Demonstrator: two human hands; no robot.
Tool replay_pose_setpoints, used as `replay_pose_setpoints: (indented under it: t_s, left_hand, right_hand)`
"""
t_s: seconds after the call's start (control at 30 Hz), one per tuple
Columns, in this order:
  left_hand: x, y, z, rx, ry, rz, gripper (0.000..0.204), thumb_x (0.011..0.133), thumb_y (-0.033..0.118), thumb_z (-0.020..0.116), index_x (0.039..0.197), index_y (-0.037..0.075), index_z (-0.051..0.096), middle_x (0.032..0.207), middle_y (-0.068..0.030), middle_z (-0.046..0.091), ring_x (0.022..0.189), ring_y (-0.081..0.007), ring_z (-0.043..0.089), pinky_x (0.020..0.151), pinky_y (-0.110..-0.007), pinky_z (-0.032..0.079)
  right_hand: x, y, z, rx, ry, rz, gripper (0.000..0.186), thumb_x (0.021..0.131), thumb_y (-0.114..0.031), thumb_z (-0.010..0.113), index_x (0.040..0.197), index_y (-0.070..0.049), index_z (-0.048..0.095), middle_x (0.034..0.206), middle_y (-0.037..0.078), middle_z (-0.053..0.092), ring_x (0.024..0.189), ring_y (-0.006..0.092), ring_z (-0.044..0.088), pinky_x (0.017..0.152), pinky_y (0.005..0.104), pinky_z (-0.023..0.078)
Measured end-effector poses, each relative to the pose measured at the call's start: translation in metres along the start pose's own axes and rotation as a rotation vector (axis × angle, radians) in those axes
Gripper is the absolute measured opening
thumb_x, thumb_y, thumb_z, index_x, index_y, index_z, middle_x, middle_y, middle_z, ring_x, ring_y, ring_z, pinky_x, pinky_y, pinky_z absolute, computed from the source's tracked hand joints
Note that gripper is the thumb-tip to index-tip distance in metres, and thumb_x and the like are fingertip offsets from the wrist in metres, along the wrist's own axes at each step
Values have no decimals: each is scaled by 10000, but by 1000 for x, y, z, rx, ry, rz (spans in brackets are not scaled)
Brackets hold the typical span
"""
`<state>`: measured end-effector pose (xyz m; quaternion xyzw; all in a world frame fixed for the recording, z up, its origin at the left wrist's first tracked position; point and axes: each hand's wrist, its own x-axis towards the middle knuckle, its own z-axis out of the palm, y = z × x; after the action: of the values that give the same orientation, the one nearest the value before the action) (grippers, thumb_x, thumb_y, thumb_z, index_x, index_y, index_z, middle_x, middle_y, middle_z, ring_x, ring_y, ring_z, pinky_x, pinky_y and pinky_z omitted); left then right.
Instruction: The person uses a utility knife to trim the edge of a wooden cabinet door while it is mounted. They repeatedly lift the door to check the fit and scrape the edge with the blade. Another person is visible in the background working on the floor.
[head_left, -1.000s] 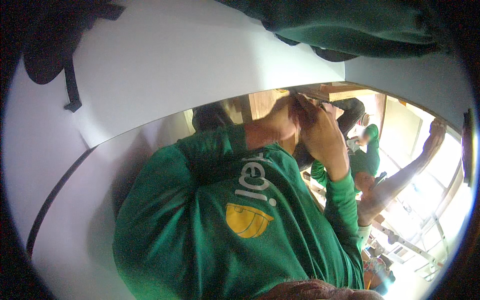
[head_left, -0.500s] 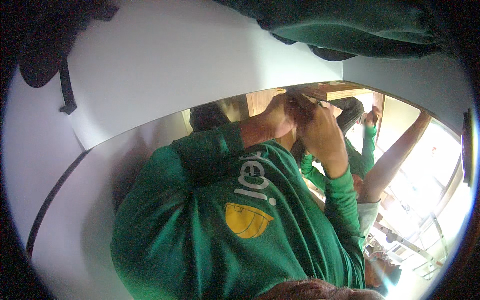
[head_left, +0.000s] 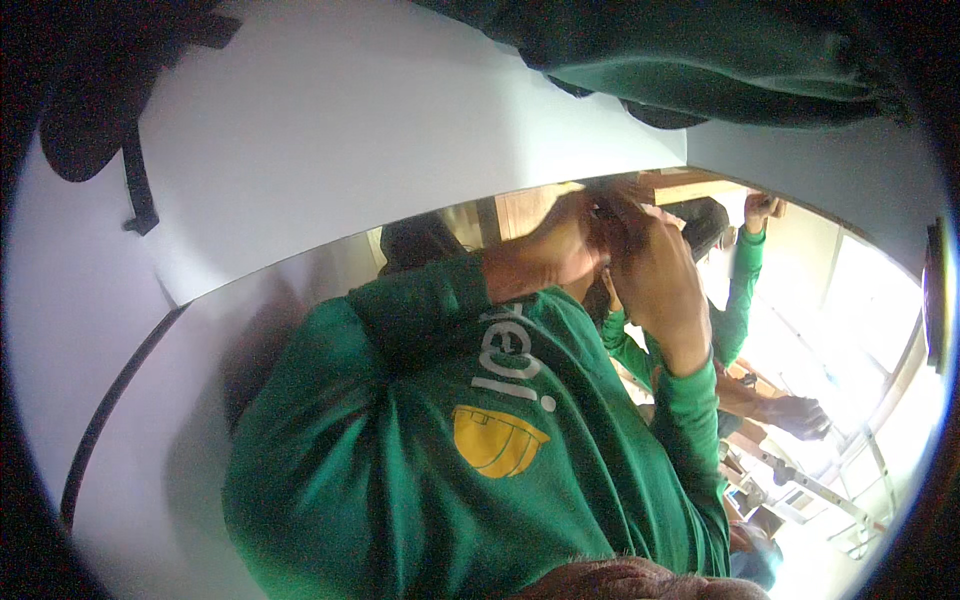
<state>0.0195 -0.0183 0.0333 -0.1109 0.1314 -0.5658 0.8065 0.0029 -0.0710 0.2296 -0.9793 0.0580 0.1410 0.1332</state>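
My left hand [head_left: 553, 250] and my right hand [head_left: 660, 280] meet just beyond the rim of a large white panel [head_left: 340, 130], above my green sweatshirt [head_left: 430, 400]. Both have their fingers curled inward and pressed close together. Whatever they grip sits in dark shadow between them, and I cannot make out its kind. A light wooden board edge [head_left: 690, 186] lies just past my fingers, at the panel's rim. Behind my left wrist shows a dark rounded shape [head_left: 415, 240].
Another person's green-sleeved arm [head_left: 742, 290] reaches up beyond my right hand, its hand near the wood. A further person's hand [head_left: 795, 415] shows at the right, near a ladder-like metal frame [head_left: 820, 490]. Dark green cloth [head_left: 700, 70] hangs at the top.
My hands have shifted slightly right and stay together. The co-worker's green sleeve has risen toward the wood. At the right, a raised bare arm is gone and a hand shows lower down.
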Motion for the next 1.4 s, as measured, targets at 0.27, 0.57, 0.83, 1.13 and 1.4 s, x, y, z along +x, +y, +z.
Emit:
replay_pose_setpoints:
  t_s: [0.27,0.57,0.83,1.13,1.4]
  left_hand:
    - [-3,7,15,11,-71,-59,329,1030,214,545,1258,-7,634,1196,-142,705,1131,-253,660,1044,-421,510]
    - [7,12,-7,26,33,-86,366,1050,218,509,1311,-21,599,1270,-165,675,1155,-285,661,1048,-449,532]
    - [-1,21,2,73,197,-84,314,1077,208,482,1253,-18,610,1242,-142,682,1093,-258,686,996,-420,582]
    - [-4,24,-3,105,194,-124,395,964,252,686,1283,27,630,1338,-122,668,1203,-260,640,1088,-453,494]
    - [-4,23,-2,69,-24,-77,313,937,131,656,1227,14,668,1260,-137,704,1143,-273,673,1049,-440,521]
  right_hand:
    - [1,6,10,-102,-139,123,308,881,-122,622,1172,-57,698,1118,163,657,1044,370,612,931,469,491]
    - [9,18,26,-173,-48,-51,334,875,-76,591,1187,-54,705,1150,169,686,1084,372,635,937,460,508]
    - [15,12,27,-67,-9,-12,259,915,-97,578,1127,-47,718,1057,191,710,948,405,673,815,473,540]
    - [20,11,39,-170,-101,47,194,932,-210,629,1013,-68,733,1015,164,705,937,359,678,801,482,529]
    - [10,27,45,-156,49,-9,191,937,-177,608,1045,-52,704,1006,176,689,937,359,680,749,478,523]
